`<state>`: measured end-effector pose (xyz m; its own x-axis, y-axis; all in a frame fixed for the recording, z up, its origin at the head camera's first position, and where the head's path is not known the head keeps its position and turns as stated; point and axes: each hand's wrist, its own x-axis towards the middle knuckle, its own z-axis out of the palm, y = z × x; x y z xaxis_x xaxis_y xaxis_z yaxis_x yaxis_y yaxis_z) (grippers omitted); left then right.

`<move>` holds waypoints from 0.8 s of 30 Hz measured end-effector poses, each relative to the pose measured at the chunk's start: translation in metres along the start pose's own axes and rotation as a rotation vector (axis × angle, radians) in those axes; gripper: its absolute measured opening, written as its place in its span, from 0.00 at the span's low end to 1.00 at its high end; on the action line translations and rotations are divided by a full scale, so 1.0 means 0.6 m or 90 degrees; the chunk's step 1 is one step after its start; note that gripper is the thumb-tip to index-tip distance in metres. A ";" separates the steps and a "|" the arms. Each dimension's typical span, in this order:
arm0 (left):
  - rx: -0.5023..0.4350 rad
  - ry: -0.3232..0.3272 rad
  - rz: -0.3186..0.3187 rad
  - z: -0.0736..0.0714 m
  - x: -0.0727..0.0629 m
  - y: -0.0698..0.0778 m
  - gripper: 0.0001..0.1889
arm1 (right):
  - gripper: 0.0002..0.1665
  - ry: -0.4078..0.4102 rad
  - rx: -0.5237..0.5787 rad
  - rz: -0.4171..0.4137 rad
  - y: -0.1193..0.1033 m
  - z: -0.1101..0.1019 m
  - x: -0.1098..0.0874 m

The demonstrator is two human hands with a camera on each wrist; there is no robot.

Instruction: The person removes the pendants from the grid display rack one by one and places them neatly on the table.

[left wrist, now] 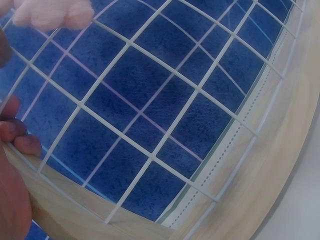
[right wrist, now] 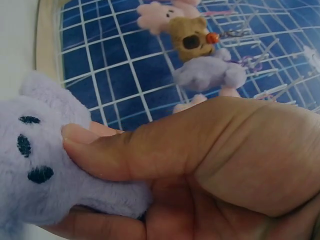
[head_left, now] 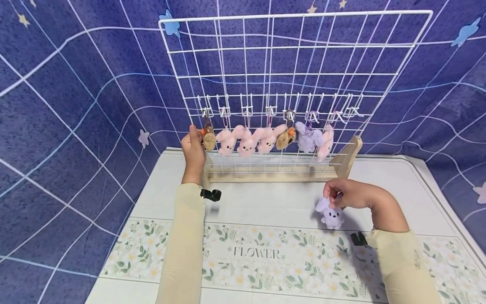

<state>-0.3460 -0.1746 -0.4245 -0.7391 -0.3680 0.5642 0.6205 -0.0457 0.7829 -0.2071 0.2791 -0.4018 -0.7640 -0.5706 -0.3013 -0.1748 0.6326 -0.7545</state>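
My right hand (head_left: pixel 347 193) pinches a lavender plush bunny keychain (head_left: pixel 332 217) by its upper part, low over the table in front of the rack's right end. In the right wrist view the thumb (right wrist: pixel 100 150) presses beside the bunny's stitched face (right wrist: pixel 32 150). My left hand (head_left: pixel 194 150) grips the left edge of the white wire grid rack (head_left: pixel 296 77); its curled fingertips (left wrist: pixel 25 142) show at the wires in the left wrist view. Beside that hand hangs a brown plush keychain (head_left: pixel 209 142) with an orange bit.
Several plush keychains hang in a row from hooks, among them a pink one (head_left: pixel 247 145), another brown one (head_left: pixel 284 139) and a lavender one (head_left: pixel 309 139). The rack stands on a wooden base (head_left: pixel 265 175). A flower-printed cloth (head_left: pixel 262 276) covers the table.
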 end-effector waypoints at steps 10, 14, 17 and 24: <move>-0.009 -0.005 0.002 0.000 0.001 0.003 0.29 | 0.15 -0.012 -0.005 0.025 0.036 0.006 0.018; -0.013 -0.002 -0.005 -0.001 0.001 0.004 0.30 | 0.15 -0.008 -0.008 0.041 0.050 0.010 0.026; -0.016 0.001 -0.010 -0.001 0.001 0.004 0.30 | 0.14 -0.005 -0.024 0.052 0.056 0.012 0.031; -0.001 0.002 0.001 0.001 0.000 0.003 0.30 | 0.18 0.017 -0.059 0.078 0.060 0.010 0.035</move>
<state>-0.3451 -0.1744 -0.4230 -0.7374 -0.3715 0.5641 0.6216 -0.0462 0.7820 -0.2256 0.2866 -0.4389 -0.7993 -0.4731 -0.3706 -0.1352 0.7424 -0.6561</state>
